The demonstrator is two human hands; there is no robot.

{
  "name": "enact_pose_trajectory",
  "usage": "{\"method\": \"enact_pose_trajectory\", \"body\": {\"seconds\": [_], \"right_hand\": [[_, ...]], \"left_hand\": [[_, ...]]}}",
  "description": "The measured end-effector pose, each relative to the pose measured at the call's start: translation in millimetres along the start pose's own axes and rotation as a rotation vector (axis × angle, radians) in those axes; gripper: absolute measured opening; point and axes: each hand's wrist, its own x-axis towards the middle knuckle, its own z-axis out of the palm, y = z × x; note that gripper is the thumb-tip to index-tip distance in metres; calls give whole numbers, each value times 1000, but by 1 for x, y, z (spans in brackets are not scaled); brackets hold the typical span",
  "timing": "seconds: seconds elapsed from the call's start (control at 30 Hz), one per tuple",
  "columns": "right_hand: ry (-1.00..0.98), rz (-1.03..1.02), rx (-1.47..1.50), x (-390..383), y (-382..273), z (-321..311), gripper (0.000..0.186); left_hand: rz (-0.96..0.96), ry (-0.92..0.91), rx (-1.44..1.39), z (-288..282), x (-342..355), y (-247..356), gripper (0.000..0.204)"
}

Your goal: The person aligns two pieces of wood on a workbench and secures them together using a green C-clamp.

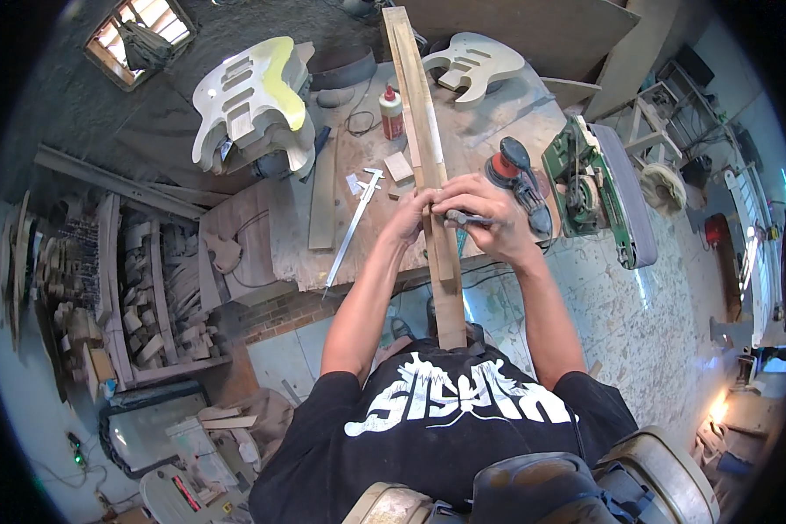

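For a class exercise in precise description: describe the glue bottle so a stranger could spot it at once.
Start at the wooden workbench. The long wooden strip runs across it away from the person. The glue bottle stands upright just left of that strip, the only small bottle there, with a red cap and red band.

Long wooden strip (425,122): pale tan, darker brown toward near end. Guitar body (251,98): whitish with yellow-green patch. Second guitar body (474,61): bare cream. Glue bottle (391,113): red label, white cap. Sander (508,162): black, red-orange disc. Belt sander (589,185): green, grey belt. Steel ruler (355,224): silver. Shirt (445,419): black, white print
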Motion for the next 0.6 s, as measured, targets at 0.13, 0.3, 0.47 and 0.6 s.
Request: {"method": "enact_pose_trajectory", "body": {"seconds": [0.13, 0.3, 0.47, 0.6], "right_hand": [[111, 193, 74, 3, -12, 7, 41], [42, 105, 33, 4, -5, 0, 36], [41, 206, -5, -5, 3, 8, 35], [131, 214, 73, 11, -17, 2, 28]], "left_hand": [[-22, 44, -3, 4, -4, 1, 33], [48, 52, -13, 7, -4, 3, 32], [-24, 5, 20, 6, -3, 5, 36], [-3, 72, 19, 1, -4, 3, 36]]}}
